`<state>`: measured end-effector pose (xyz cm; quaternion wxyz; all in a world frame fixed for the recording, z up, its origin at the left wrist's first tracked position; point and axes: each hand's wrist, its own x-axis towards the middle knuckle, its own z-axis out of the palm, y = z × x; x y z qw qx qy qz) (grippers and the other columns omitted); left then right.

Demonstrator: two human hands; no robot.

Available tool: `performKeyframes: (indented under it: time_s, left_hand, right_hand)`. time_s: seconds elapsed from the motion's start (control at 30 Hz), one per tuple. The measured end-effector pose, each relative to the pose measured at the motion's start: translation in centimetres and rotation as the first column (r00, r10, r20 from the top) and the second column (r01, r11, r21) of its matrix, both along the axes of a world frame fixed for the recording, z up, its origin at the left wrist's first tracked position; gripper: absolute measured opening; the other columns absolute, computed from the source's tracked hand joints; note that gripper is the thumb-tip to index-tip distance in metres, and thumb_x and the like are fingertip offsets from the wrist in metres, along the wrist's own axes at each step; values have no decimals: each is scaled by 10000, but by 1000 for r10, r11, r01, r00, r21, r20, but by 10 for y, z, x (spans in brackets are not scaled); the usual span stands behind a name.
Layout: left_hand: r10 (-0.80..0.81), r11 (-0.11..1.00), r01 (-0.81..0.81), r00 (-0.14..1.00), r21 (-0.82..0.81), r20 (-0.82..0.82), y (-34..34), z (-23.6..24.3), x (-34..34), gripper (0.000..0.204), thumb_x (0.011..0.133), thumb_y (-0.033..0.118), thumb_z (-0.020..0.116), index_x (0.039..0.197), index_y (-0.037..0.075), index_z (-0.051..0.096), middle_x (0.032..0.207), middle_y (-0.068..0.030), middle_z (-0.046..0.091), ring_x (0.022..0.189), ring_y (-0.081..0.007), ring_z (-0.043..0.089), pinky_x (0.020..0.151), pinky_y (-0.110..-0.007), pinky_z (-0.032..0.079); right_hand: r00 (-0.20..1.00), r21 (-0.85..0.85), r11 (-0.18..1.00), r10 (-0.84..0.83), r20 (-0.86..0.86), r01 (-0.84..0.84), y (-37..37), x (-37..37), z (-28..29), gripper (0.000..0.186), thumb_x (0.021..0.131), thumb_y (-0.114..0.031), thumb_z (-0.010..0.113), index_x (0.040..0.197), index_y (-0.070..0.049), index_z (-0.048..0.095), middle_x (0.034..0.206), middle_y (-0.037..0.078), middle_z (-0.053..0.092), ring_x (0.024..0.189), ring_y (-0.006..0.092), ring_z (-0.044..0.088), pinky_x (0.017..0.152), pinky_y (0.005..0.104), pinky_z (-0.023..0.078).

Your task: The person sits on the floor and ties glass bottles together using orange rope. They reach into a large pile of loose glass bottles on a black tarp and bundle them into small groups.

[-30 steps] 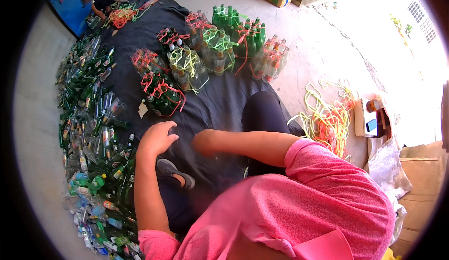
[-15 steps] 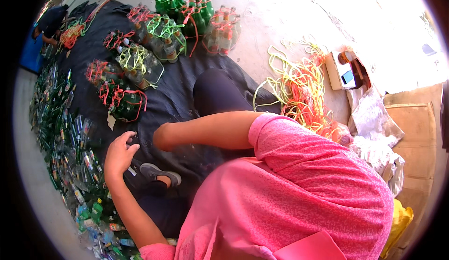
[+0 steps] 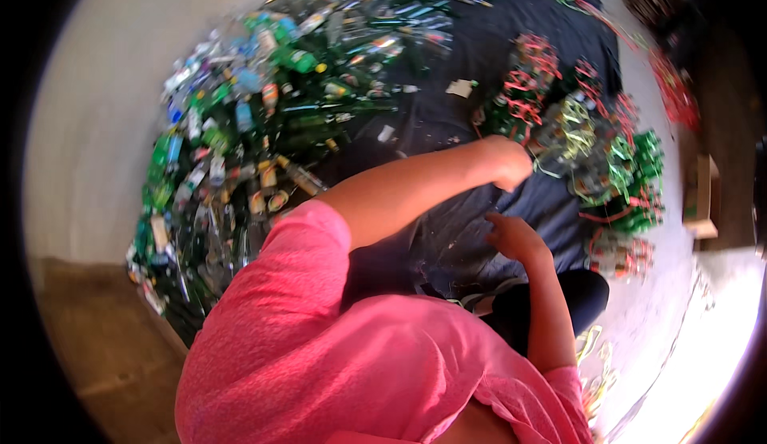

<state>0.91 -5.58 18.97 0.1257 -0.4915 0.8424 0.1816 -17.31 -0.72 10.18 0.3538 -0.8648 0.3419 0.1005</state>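
My left hand [image 3: 510, 163] reaches across the black sheet [image 3: 447, 220], bent at the wrist near the closest tied bottle bundle [image 3: 523, 112], which has pinkish-red twine. Its fingers are blurred and partly turned away; I cannot make out anything in them. Just below, my right hand [image 3: 515, 236] hovers over the sheet, fingers apart and one stretched toward the left, with nothing visible in it. The two hands do not touch. To their right stand glass bottles bound with yellow twine [image 3: 575, 124], and beyond them green bottles [image 3: 645, 164] and clear bottles [image 3: 619, 254].
A large heap of loose glass and plastic bottles [image 3: 240, 124] spreads along the left and far side. Paper scraps [image 3: 461, 88] lie on the sheet. Red twine [image 3: 675, 93] and a cardboard box [image 3: 703, 196] are at the right. Yellowish twine [image 3: 595, 372] lies by my right arm.
The view has swung left, so the bottle heap fills more of it and the bundles sit at the right. My left arm has stretched out and both hands have come close together.
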Motion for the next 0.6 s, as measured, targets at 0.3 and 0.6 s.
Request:
performKeyframes:
  time_s: [0.3, 0.6]
  left_hand:
    - [56, 998, -57, 998, -25, -28, -17, -1, -9, 290, 759, 235, 743, 1004, 87, 791, 1066, -107, 753, 994, -316, 703, 819, -469, 568]
    - [186, 982, -188, 971, -1, -151, -84, -36, -28, 344, 639, 222, 811, 974, 143, 800, 961, -65, 769, 841, -284, 724, 633, -455, 566]
  right_hand:
    - [997, 27, 1000, 2, -71, 0, 0, -4, -23, 509, 858, -200, 716, 1320, -19, 604, 1047, 235, 720, 1012, 376, 698, 882, 419, 541]
    - [997, 86, 996, 45, -63, -39, -11, -21, -60, 513, 864, -170, 713, 1321, 24, 582, 916, 189, 735, 809, 258, 722, 748, 367, 548]
